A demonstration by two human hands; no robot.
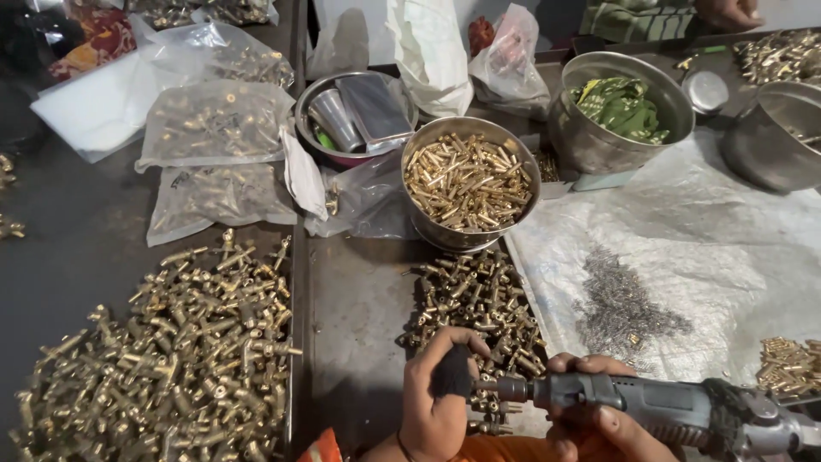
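Far left of the grip lies a big heap (171,359) of brass fittings on the tabletop (359,299). The left hand (440,393), a black sleeve on one finger, is clenched round a small fitting I can't make out, pressed to the driver's nose. Just above the grip sit a smaller pile (479,299) and a steel bowl (470,181) of brass pins. The right hand (590,419) grasps the grey driver (650,409) from beneath. Beyond it, grey screws (620,304) lie on a white sheet (727,231).

shiny brass fittings (171,359), dull steel bowl (425,224)
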